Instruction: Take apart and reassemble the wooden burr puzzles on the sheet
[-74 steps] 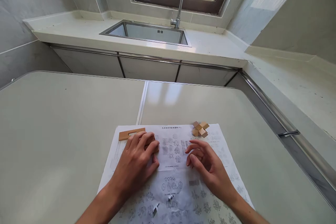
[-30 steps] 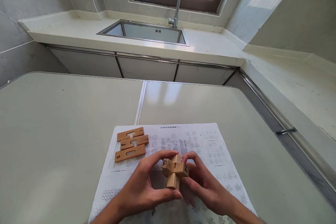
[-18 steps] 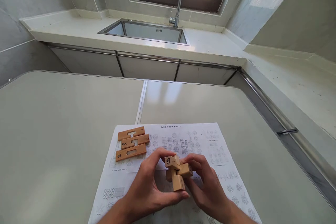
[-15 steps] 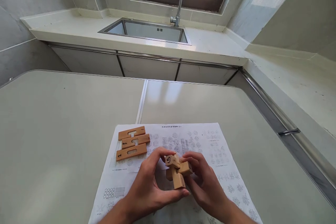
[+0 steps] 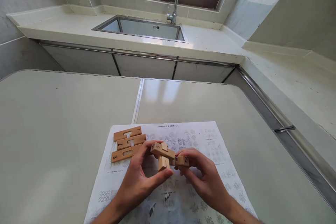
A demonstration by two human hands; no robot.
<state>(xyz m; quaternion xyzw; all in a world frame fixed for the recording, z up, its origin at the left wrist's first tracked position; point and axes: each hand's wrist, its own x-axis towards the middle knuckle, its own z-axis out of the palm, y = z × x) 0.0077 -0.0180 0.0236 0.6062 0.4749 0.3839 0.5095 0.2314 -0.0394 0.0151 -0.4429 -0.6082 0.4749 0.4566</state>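
Note:
Above the printed sheet, my left hand [image 5: 140, 175] grips a cluster of interlocked light wooden blocks [image 5: 163, 154] between thumb and fingers. One block is marked 3, and another has its end facing me. My right hand [image 5: 203, 175] pinches a block marked 2 [image 5: 183, 161] at the cluster's right side, where a notched part shows. Left of the hands lie three flat slotted wooden pieces: piece 1 [image 5: 120, 135] at the top, piece 3 [image 5: 138, 140] in the middle and piece 2 [image 5: 121, 156] at the bottom.
The sheet [image 5: 105, 182] carries small puzzle drawings and lies on a pale table [image 5: 65, 122] with a seam. Beyond the table are a counter [image 5: 210, 45], a sink [image 5: 141, 28] and a tap [image 5: 173, 16] below a window.
The wooden cluster has been turned and shifted left and slightly up. The block marked 2 now sticks out farther to the right, held by my right hand. The camera view has shifted slightly.

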